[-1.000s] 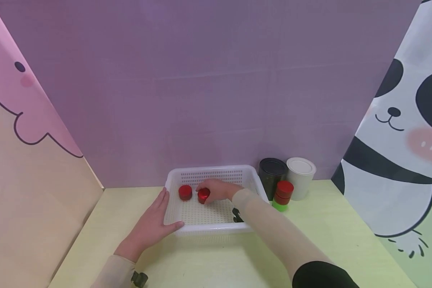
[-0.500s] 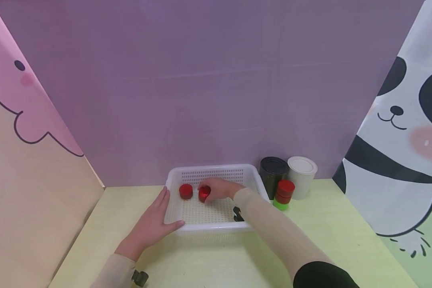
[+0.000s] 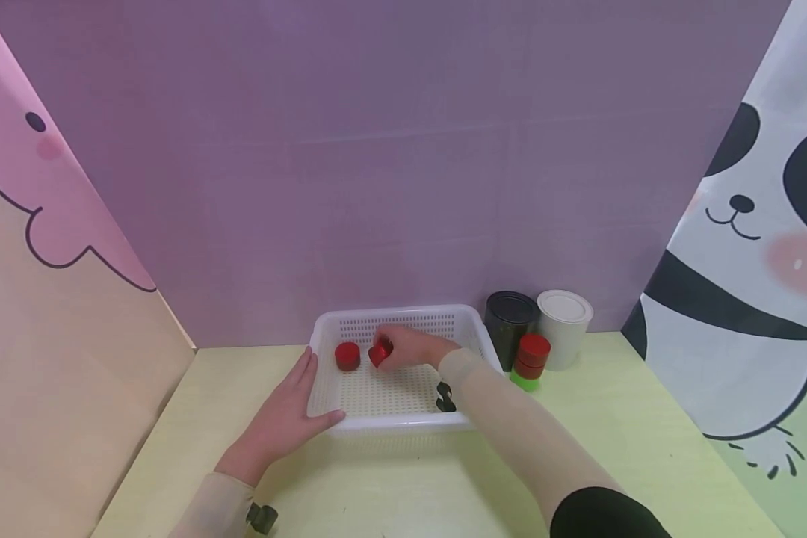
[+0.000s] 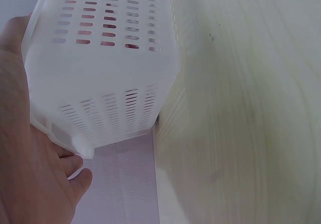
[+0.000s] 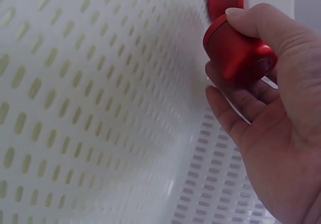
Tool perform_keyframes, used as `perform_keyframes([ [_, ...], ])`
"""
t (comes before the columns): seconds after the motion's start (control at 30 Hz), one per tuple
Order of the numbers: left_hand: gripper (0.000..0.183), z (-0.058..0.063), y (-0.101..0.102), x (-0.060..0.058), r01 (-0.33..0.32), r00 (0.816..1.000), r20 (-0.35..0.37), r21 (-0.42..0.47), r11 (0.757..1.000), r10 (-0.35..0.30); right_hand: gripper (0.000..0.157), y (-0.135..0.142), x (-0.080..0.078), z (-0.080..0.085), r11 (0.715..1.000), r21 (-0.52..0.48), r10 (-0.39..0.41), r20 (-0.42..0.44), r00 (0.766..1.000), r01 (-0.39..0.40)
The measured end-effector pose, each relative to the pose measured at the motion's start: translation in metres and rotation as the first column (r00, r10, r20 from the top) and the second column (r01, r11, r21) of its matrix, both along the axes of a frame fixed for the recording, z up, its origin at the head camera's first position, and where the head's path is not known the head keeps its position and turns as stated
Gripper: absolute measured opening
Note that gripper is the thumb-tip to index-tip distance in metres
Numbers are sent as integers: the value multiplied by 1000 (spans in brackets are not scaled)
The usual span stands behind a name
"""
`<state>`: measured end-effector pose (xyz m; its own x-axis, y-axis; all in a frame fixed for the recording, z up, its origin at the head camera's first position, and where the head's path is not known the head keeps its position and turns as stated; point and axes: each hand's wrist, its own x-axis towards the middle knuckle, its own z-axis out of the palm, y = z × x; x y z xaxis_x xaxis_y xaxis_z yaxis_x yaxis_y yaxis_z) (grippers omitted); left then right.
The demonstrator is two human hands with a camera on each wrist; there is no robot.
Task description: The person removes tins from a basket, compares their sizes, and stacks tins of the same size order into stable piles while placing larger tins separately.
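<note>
My right hand [image 3: 406, 350] is inside the white plastic basket [image 3: 403, 423] and pinches a small red metallic canister [image 5: 238, 50] between thumb and fingers. In the right wrist view it is tipped on its side above the basket's perforated floor. A second red canister [image 3: 347, 356] stands upright in the basket, to the left of the held one. My left hand [image 3: 279, 422] rests on the basket's left near corner, fingers straight along the left side and thumb on the near rim. The left wrist view has this hand [image 4: 40, 179] against the rim from outside.
Right of the basket stand a black can [image 3: 509, 325] and a white can [image 3: 563, 329]. Before them a red container [image 3: 532, 357] sits on a green piece [image 3: 524, 381]. A purple backdrop [image 3: 403, 164] rises behind the pale wooden table [image 3: 390, 493].
The canister in my right hand has gone from upright to tilted, and the right hand has turned and risen slightly with it. My left hand stays at the basket's corner.
</note>
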<state>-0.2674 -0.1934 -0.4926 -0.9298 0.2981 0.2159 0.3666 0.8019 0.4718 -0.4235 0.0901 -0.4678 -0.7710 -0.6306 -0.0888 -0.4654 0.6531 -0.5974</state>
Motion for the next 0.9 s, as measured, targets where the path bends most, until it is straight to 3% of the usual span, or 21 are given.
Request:
perform_keyframes([
  [0.4,123,-1,0,-2,-4,1000,16,-7,1000,4,54,3,0,16,992,-129,18,29,999,-14],
  [0.9,123,-1,-1,0,15,1000,-16,3,1000,-15,46,14,4,45,981,-189,36,-20,999,-39],
])
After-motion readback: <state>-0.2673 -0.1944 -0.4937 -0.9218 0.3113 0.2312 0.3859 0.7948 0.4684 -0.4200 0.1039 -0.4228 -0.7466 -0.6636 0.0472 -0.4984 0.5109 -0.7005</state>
